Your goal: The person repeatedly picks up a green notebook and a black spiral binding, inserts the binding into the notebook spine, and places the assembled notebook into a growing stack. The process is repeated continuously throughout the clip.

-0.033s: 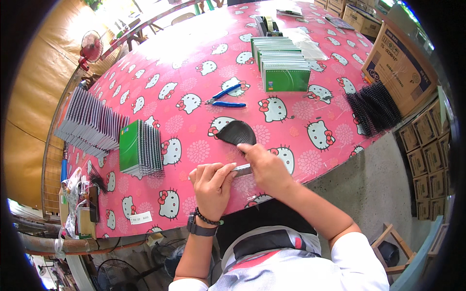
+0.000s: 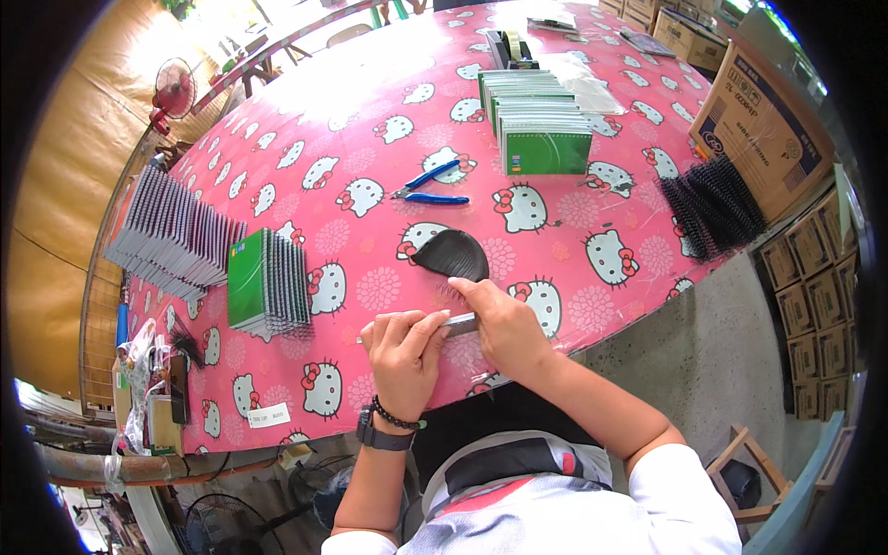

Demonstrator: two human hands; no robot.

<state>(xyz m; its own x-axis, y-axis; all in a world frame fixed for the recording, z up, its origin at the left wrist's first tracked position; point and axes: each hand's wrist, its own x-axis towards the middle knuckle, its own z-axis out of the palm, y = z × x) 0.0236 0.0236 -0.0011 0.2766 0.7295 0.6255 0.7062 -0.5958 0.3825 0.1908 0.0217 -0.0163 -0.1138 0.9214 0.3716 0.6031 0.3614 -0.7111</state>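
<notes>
My left hand (image 2: 405, 350) is closed over a narrow silver-grey strip (image 2: 461, 325) at the table's near edge; its far end passes under my right hand. My right hand (image 2: 504, 328) has its fingers curled, with the index finger and thumb by thin, dark coil-like strands (image 2: 446, 289). Whether it grips these or the strip is hidden. Just beyond that hand lies a black half-round piece (image 2: 451, 252) with a ridged surface. Blue-handled cutting pliers (image 2: 437, 198) rest with their handles spread farther away.
Green spiral notebooks stand in a stack (image 2: 245, 282) at left, beside a longer row (image 2: 171, 227). Another green row (image 2: 546, 151) is at the back right. Black spiral coils (image 2: 712, 208) lie by a cardboard box (image 2: 763, 129). A white label (image 2: 269, 415) is near the front left edge.
My right hand has shifted slightly toward me and left, its fingertips drawing back from the black half-round piece. The dark strands show more clearly. My left hand stays in place.
</notes>
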